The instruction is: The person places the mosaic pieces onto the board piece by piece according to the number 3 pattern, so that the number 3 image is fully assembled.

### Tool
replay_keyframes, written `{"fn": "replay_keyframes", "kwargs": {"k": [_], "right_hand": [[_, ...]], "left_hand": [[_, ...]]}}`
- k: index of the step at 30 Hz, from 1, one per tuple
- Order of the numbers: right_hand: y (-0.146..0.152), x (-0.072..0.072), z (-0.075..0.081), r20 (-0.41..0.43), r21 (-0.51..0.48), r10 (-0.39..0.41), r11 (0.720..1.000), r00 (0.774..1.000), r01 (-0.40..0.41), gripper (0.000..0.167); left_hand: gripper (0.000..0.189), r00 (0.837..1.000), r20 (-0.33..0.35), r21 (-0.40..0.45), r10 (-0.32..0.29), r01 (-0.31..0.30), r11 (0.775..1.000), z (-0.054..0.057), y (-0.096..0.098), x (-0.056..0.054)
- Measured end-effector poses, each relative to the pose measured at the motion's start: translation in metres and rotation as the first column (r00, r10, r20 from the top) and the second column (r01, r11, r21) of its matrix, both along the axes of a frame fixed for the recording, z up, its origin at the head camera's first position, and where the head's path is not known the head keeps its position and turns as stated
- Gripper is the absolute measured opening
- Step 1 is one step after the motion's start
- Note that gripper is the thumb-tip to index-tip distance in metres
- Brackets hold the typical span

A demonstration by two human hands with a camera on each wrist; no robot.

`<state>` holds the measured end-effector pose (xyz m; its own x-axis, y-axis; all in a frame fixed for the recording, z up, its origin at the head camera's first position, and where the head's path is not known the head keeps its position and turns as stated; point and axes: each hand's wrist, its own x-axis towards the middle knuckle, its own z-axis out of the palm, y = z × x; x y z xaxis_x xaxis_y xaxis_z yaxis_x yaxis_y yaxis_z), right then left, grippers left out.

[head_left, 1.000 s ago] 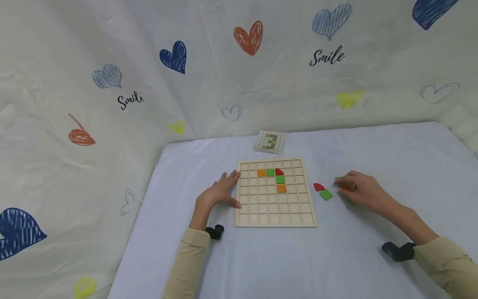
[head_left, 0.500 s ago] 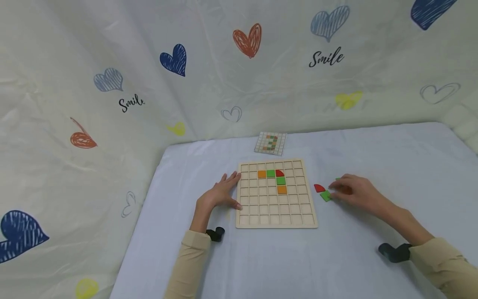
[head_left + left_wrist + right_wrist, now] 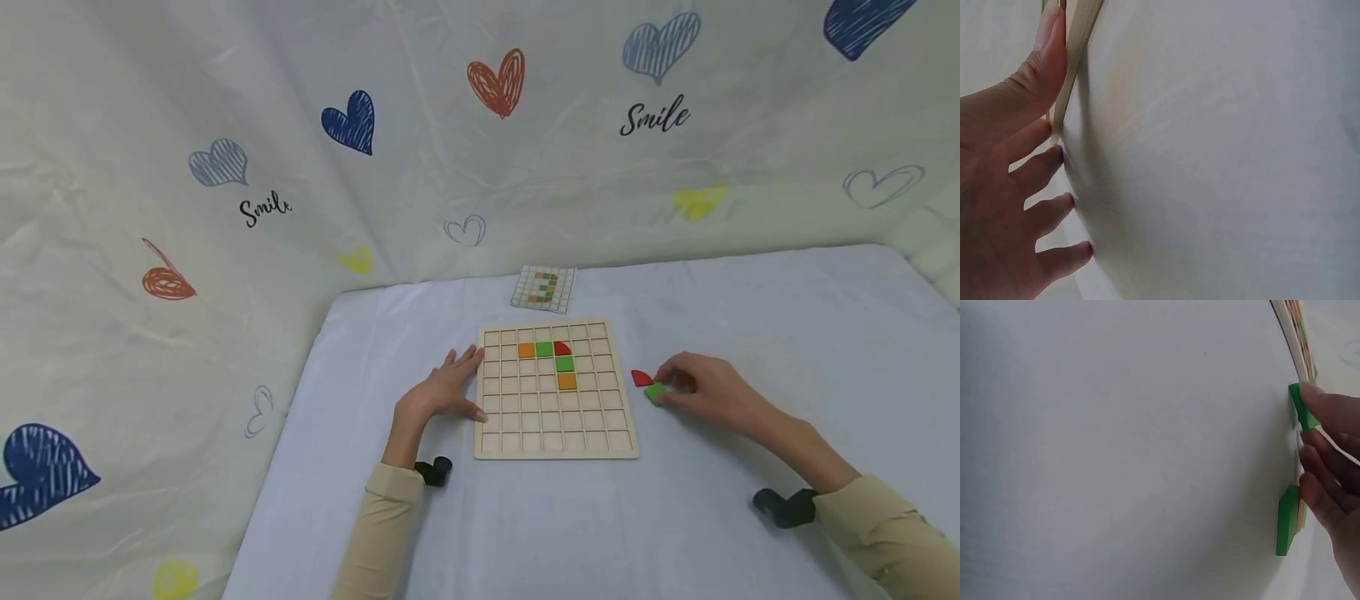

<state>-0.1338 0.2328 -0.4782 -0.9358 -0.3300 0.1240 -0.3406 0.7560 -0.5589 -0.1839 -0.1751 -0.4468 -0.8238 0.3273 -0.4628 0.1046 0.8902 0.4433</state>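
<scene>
The green tile point(image 3: 1305, 407) you have in your right hand point(image 3: 708, 387) is small, flat-topped and plain bright green, with straight edges and a visible thickness. It is at the counter point(image 3: 540, 525), to the right of the board point(image 3: 517, 404), pinched between your thumb and fingers, which are parted only by its own width. Just beside it lies a red tile point(image 3: 642, 378), quarter-round. Under your other fingers the right wrist view shows another green tile point(image 3: 1285, 526), with an orange tile point(image 3: 1301, 515) right behind it. On the pale wooden grid of the board, orange, green and red run in a row, with green, then orange, below the red. Your left hand point(image 3: 440, 392) holds nothing, its fingers spread, touching the board's left edge. Beyond the board lies a card point(image 3: 543, 289) with a printed grid.
</scene>
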Motion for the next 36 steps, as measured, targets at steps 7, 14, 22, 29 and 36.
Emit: {"fn": "replay_keyframes", "kwargs": {"k": [7,14,22,29,36], "right_hand": [[-0.002,0.001,0.002,0.035,-0.023,0.028,0.999,0.999,-0.027,0.023],[0.0,0.003,0.004,0.003,-0.085,0.077,0.993,0.997,-0.077,0.027],[-0.01,-0.001,0.013,0.151,-0.105,0.04,0.994,0.988,-0.024,0.029],[-0.025,-0.007,0.017,0.198,-0.155,0.066,0.987,0.978,-0.035,0.033],[-0.041,-0.014,0.018,0.214,-0.169,0.072,0.985,0.974,-0.036,0.03]], "left_hand": [[0.116,1.0,-0.009,-0.011,-0.005,0.005,1.0,-0.01,-0.003,-0.003],[0.113,1.0,-0.002,-0.006,-0.014,0.014,1.0,-0.002,-0.002,-0.001],[0.113,1.0,-0.005,0.008,-0.007,0.007,1.0,0.005,-0.001,0.001],[0.114,1.0,-0.002,0.015,0.002,-0.002,1.0,0.005,-0.001,0.0],[0.113,1.0,0.0,0.02,-0.014,0.014,1.0,0.004,-0.001,-0.001]]}}
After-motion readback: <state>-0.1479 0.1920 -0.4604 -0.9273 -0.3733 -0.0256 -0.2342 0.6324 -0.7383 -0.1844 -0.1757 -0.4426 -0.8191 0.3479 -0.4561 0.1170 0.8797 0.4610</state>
